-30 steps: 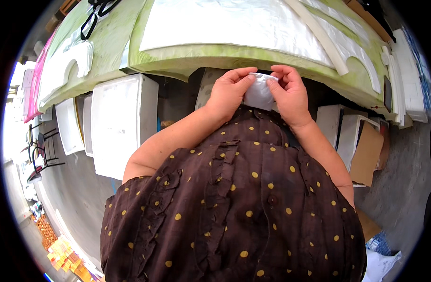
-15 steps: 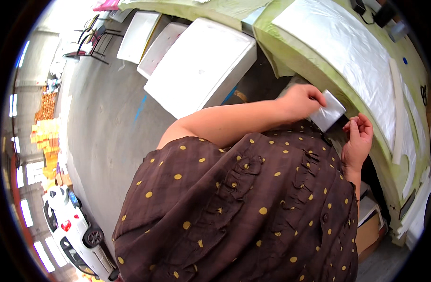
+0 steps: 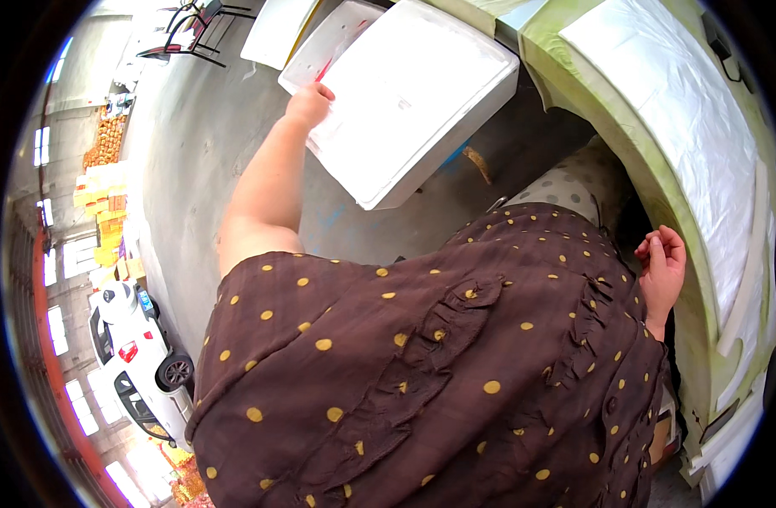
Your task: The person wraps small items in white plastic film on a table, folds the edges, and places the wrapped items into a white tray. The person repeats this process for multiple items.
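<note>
White box (image 3: 413, 93) smooth; sheeting (image 3: 676, 127) glossy, plastic-looking.

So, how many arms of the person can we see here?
2: left arm, stretched toward the big white box; right arm, beside the green table, mostly hidden behind the shirt.

You've one view: left head fisheye, aimed steeply down your front. Polka-dot blouse (image 3: 443, 372) nearest, filling lower centre; left hand (image 3: 310, 105) and right hand (image 3: 662, 267) mid-range; white car (image 3: 151, 345) far off, sideways at left rim.
</note>
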